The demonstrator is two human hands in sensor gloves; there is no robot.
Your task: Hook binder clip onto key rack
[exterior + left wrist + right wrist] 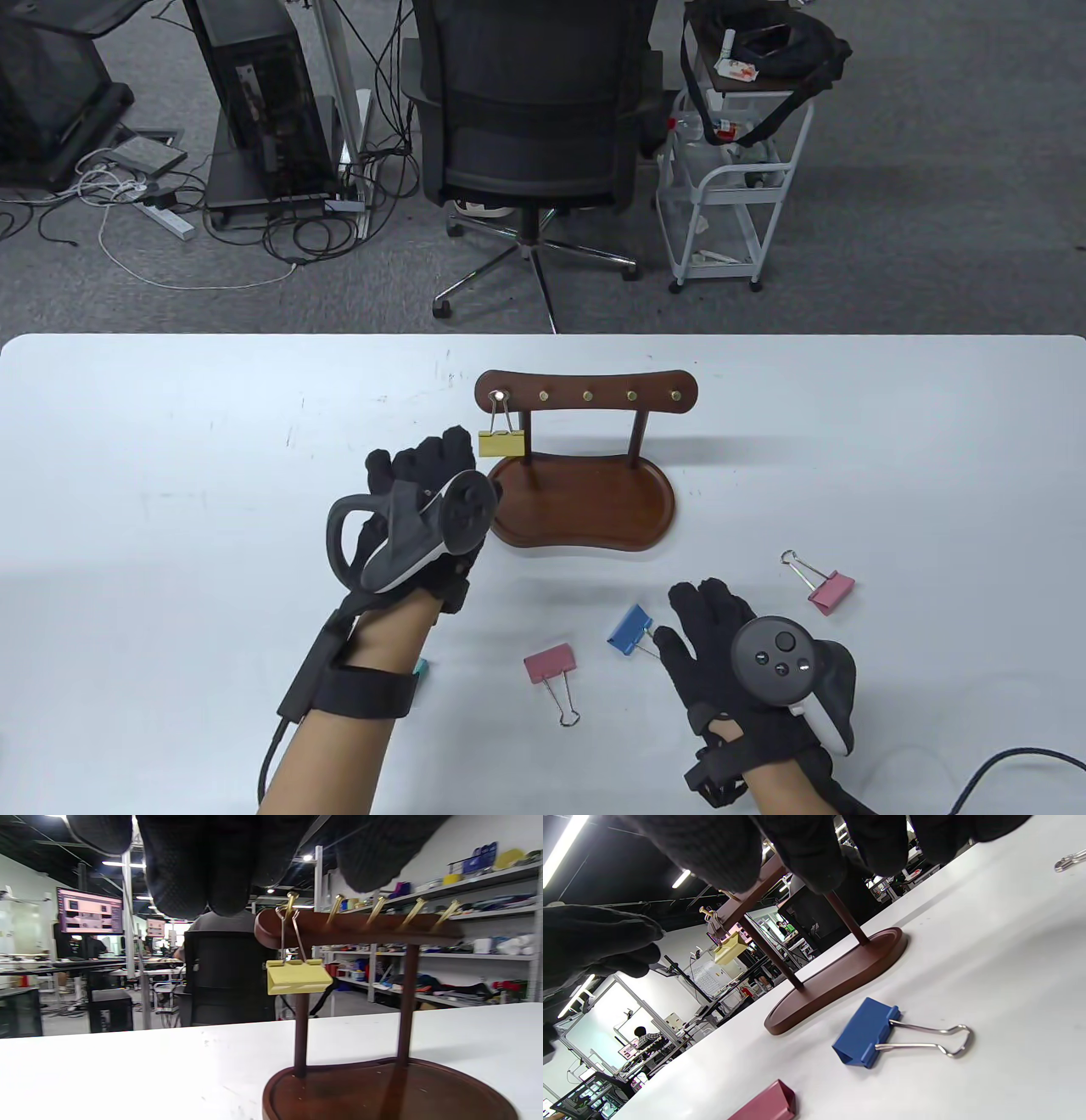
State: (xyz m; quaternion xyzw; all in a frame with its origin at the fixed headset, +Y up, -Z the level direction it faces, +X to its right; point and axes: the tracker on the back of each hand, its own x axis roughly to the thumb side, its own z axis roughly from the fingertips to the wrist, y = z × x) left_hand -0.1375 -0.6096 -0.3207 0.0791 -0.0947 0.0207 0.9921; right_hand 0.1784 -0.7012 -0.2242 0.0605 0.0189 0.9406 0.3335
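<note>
A wooden key rack (585,396) with brass hooks stands on an oval wooden base (585,509) at the table's middle. A yellow binder clip (502,441) hangs from its leftmost hook, also seen in the left wrist view (298,976). My left hand (424,497) hovers just left of the base, empty, below the yellow clip. My right hand (721,645) is open above the table, its fingers right beside a blue binder clip (629,629) that lies flat, wire handles toward the hand (867,1033).
A pink binder clip (551,666) lies in front of the rack and another pink clip (827,588) to the right of my right hand. A teal object (421,671) shows under my left wrist. An office chair (534,127) and a cart (738,170) stand beyond the table.
</note>
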